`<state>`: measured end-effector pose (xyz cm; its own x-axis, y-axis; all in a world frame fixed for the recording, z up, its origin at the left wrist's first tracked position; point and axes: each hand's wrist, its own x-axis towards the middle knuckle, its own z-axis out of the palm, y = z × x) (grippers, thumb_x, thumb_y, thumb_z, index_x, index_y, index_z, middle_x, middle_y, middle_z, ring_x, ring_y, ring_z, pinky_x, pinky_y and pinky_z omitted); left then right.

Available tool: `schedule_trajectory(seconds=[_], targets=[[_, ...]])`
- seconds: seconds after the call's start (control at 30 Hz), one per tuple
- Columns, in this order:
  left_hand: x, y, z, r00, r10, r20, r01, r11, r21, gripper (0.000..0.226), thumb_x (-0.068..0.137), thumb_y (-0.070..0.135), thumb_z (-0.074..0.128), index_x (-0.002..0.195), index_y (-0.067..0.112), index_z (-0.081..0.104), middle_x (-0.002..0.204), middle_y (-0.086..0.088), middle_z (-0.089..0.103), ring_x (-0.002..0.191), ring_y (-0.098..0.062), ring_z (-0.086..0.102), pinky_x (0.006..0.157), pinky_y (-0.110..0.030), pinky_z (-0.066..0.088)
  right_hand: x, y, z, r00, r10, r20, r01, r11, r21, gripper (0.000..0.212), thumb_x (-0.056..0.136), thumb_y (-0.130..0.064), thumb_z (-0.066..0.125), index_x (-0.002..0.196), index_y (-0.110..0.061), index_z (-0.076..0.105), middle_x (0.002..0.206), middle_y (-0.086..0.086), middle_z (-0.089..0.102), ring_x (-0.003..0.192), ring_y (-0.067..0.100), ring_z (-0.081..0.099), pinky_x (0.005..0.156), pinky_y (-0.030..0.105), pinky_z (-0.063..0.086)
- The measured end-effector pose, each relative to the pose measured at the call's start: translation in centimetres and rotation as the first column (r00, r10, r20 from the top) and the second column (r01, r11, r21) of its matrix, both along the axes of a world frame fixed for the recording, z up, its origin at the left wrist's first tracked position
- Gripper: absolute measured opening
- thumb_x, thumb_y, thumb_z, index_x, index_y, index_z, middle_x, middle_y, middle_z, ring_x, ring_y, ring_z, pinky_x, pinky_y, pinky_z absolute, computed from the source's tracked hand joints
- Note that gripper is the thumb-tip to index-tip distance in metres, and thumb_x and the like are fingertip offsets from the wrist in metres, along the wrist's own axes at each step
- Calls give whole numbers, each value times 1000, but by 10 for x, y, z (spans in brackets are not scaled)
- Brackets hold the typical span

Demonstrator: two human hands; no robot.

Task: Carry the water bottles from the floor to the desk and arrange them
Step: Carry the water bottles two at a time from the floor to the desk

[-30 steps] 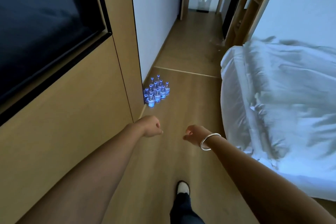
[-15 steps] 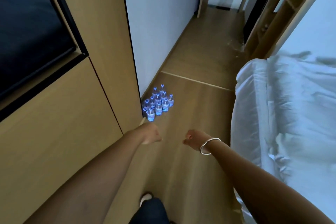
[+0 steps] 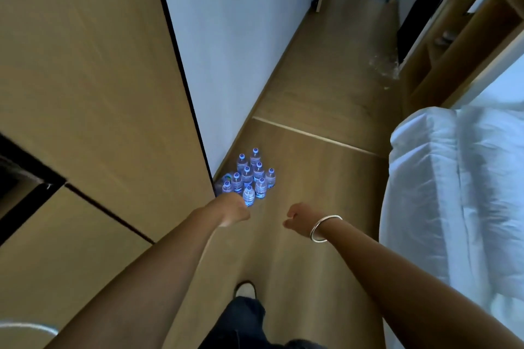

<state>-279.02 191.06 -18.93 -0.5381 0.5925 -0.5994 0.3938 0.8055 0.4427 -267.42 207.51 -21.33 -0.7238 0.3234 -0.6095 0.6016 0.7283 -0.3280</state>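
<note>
Several small clear water bottles [image 3: 252,176] with white-and-blue caps stand in a tight cluster on the wooden floor, against the corner where the wood panel meets the white wall. My left hand [image 3: 232,209] reaches forward just short of the nearest bottle, fingers loosely curled and holding nothing. To its right, my right hand [image 3: 297,217], with a silver bangle on the wrist, is likewise loosely curled and holds nothing. No desk is in view.
A wood-panelled wall [image 3: 93,99] with a dark screen edge runs along the left. A bed with white bedding [image 3: 459,195] fills the right. The wooden floor [image 3: 320,99] leads down a corridor to a doorway. My foot and dark trouser leg [image 3: 243,309] are below.
I have walked closer to the bottles, which now sit just ahead of my left hand. Both hands stay extended and hold nothing. My feet have swapped in stride.
</note>
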Motion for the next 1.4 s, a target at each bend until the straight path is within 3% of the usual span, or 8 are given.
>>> schedule_trajectory(seconds=[0.37,0.47,0.7,0.8,0.97,1.13,1.27,1.4], targets=[[-99,76,-49,980,144,134,-140,989,-36,31,86,22,59,59,15,45,62,0,44,65,-15,45,58,-25,32,-118,90,-24,991,120,57,-117,991,-62,40,91,-31,52,122,-5,54,133,12,51,125,26,44,98,27,33],[-118,101,-72,963,225,148,-216,974,-75,16,86,29,62,83,13,61,91,-7,65,89,-19,60,75,-25,42,-147,119,-45,982,173,80,-164,981,-109,40,91,-29,53,121,-4,55,132,13,52,124,26,45,97,26,32],[-137,146,-139,880,420,223,-391,906,-164,29,86,30,62,107,9,65,117,-9,63,111,-22,56,95,-28,43,-206,168,-99,954,260,147,-220,945,-243,20,90,-23,52,91,-4,58,110,19,59,106,28,54,86,29,36],[-144,156,-176,723,644,249,-625,764,-162,25,85,24,66,101,4,67,111,-13,64,106,-25,58,92,-29,42,-223,171,-138,937,295,189,-241,934,-264,26,90,-23,51,66,-18,42,83,8,51,85,23,46,68,25,35],[-161,176,-269,290,869,401,-896,394,-206,6,84,14,63,81,9,63,86,-8,62,83,-20,56,70,-27,38,-244,161,-238,910,312,274,-215,919,-331,31,89,-26,51,114,-8,57,120,12,60,113,28,54,95,31,41],[-163,181,-380,200,884,422,-912,325,-249,7,82,13,64,87,8,65,92,-10,65,82,-23,59,71,-27,43,-257,143,-352,935,226,274,-133,938,-321,37,90,-25,50,124,-10,51,127,10,56,120,24,50,100,27,33],[-165,168,-459,193,925,328,-911,293,-290,34,80,22,68,110,9,62,109,-5,63,103,-24,59,89,-32,45,-270,132,-421,958,200,208,-131,944,-302,47,89,-24,54,133,-8,43,131,13,50,122,24,47,101,27,30],[-180,146,-521,71,975,210,-945,133,-299,59,75,27,74,126,13,49,120,-10,59,107,-27,58,92,-33,45,-293,133,-477,969,203,138,-162,951,-263,52,88,-24,56,135,-7,39,129,14,48,121,26,46,100,30,31]])
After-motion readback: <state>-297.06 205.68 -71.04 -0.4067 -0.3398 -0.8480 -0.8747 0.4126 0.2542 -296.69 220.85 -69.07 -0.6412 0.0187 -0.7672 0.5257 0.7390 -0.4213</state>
